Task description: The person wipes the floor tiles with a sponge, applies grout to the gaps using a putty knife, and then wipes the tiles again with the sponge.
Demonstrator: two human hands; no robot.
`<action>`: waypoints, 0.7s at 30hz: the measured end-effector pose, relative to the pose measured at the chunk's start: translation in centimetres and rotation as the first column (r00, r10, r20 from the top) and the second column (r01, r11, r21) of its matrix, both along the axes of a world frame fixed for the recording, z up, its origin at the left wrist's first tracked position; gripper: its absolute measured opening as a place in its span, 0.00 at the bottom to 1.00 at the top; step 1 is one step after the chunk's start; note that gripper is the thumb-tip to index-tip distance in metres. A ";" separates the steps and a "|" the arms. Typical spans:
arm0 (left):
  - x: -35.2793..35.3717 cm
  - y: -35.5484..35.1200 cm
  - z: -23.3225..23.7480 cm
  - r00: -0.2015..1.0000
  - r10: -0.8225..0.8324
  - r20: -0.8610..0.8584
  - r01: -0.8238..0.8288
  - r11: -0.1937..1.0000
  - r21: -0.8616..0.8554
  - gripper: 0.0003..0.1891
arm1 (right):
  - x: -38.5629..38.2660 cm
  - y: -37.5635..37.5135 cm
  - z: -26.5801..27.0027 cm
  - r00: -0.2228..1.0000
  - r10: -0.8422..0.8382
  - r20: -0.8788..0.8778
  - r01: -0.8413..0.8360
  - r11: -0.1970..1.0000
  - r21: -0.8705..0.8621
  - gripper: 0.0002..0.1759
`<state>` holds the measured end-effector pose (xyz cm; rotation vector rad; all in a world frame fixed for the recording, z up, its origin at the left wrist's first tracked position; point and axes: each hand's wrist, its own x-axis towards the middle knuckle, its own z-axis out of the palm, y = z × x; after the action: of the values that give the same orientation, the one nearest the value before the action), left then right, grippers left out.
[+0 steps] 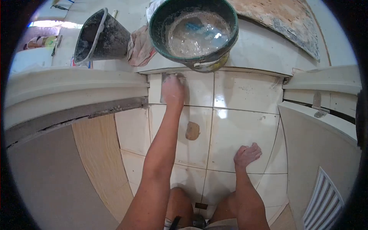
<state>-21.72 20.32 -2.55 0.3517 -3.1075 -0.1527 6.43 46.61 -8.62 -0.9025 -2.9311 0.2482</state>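
Observation:
My left hand (173, 90) reaches forward to the white floor tiles (245, 126) by the raised step. Its fingers are closed on a flat, grey, rectangular piece (165, 97) lying against the tile; the hand covers most of it, so I cannot tell its kind. Over the tiles on the right, my right hand (248, 154) is loosely curled, with nothing showing in it. A rounded brown piece (193, 130) lies on the floor between my arms. Beyond the left hand, on the step, stands a dark green bucket (155, 44) of cloudy water with something blue in it.
A dirty grey bucket (111, 40) lies tipped on its side beside a crumpled pinkish rag (141, 48). Back right is a mortar-stained board (283, 23). Door frame parts flank the step, and a door with a slatted vent (324, 197) stands on the right.

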 end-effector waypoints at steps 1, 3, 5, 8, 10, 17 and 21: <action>0.2 -0.3 -0.9 0.998 -0.048 0.039 0.047 0.999 0.012 0.09 | 0.0 0.0 0.0 0.999 0.017 -0.034 -0.017 1.000 0.006 0.23; 2.6 0.4 1.5 0.984 -0.167 0.055 0.164 0.985 0.048 0.10 | 0.3 -0.2 -0.3 0.999 0.029 -0.040 -0.028 0.999 0.018 0.23; 3.8 -1.1 1.8 0.955 -0.290 -0.065 0.297 0.945 0.141 0.12 | 0.2 0.0 0.0 0.998 0.043 -0.053 -0.041 0.998 0.041 0.23; 2.5 -4.5 0.2 0.999 0.035 0.017 -0.037 0.992 0.120 0.11 | -0.3 -0.2 0.8 0.999 0.015 -0.047 -0.016 1.000 -0.027 0.23; 2.5 -1.2 -0.4 0.975 0.191 0.116 -0.212 0.954 0.213 0.14 | -0.4 -0.2 0.9 0.995 0.041 -0.087 -0.042 0.999 -0.018 0.23; 4.6 21.4 5.2 0.962 -0.271 -0.012 0.241 0.833 0.499 0.14 | 0.0 0.2 0.2 0.998 0.048 -0.051 -0.048 0.999 -0.007 0.24; 4.3 10.7 5.9 0.978 -0.136 0.158 0.069 0.926 0.371 0.12 | 0.0 -0.4 -0.4 0.998 0.020 -0.066 -0.018 0.999 0.039 0.24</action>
<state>-17.39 31.04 3.38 0.2132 -3.2673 -0.7473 6.39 46.22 -8.98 -0.8446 -2.8745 0.2184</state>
